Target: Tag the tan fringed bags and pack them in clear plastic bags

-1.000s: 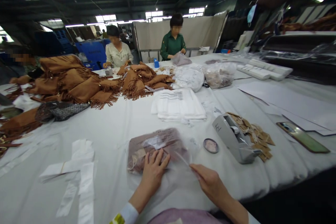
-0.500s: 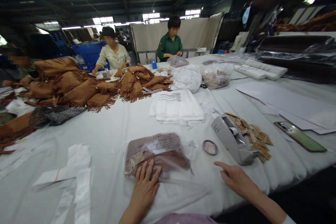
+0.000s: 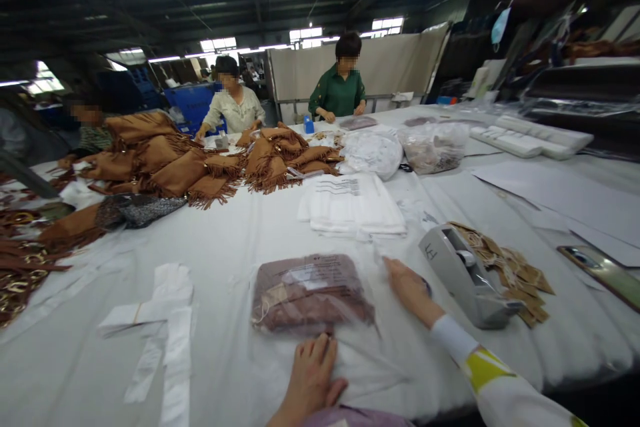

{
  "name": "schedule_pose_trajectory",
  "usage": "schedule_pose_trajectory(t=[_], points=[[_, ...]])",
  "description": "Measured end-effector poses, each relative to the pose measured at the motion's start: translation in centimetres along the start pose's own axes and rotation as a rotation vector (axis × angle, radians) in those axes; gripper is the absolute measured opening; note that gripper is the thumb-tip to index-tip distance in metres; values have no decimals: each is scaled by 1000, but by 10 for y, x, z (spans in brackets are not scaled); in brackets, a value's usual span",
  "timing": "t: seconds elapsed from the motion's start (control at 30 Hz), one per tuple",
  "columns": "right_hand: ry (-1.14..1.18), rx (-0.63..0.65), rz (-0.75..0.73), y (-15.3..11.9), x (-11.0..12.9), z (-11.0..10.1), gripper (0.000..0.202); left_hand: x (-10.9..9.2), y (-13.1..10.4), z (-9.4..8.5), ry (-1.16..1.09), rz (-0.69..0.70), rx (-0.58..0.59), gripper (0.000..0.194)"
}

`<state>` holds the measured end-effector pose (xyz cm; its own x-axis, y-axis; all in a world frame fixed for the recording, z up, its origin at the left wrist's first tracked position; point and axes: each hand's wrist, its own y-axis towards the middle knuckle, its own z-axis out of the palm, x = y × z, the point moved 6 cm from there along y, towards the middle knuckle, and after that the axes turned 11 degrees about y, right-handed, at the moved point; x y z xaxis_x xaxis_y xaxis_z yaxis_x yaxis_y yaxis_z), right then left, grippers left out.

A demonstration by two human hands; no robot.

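A brown item in a clear printed plastic bag (image 3: 313, 293) lies flat on the white-covered table. My left hand (image 3: 314, 370) rests palm down on the loose plastic at the bag's near edge, its fingers stretched out. Beyond the bag's right side, my right hand (image 3: 407, 283) reaches forward low over the table, with the index finger extended; what its other fingers do is hidden. It partly covers a small round dark-rimmed object (image 3: 427, 287). Close to its right stands a grey tape dispenser (image 3: 463, 273).
Tan tags with strings (image 3: 520, 277) lie beside the dispenser, and a phone (image 3: 600, 273) at the right edge. White bags (image 3: 355, 203) are stacked ahead, white strips (image 3: 175, 320) lie left, and brown fringed bags (image 3: 165, 163) pile up behind. People work across the table.
My left hand has slid off the brown item toward me, onto the loose plastic. My right hand has moved forward and left, partly covering the round object. The view has turned left.
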<state>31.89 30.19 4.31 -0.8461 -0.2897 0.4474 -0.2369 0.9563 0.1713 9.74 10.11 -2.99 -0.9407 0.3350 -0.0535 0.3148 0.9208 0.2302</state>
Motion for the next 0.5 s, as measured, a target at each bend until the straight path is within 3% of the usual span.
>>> schedule_pose_trajectory(t=[0.1,0.17,0.33,0.43,0.5], points=[[-37,-107,81,10,-17,-26,51,-8,20,-11,-24,-121,66,49],[33,-135,88,-2,-20,-36,50,-10,34,-19,-85,-146,98,29],[405,-9,78,-85,-5,-27,44,2,44,-31,-245,-73,150,23],[507,100,50,-141,10,-11,59,8,33,-37,-354,37,203,21],[503,101,47,-166,17,-3,70,8,26,-40,-414,80,236,21]])
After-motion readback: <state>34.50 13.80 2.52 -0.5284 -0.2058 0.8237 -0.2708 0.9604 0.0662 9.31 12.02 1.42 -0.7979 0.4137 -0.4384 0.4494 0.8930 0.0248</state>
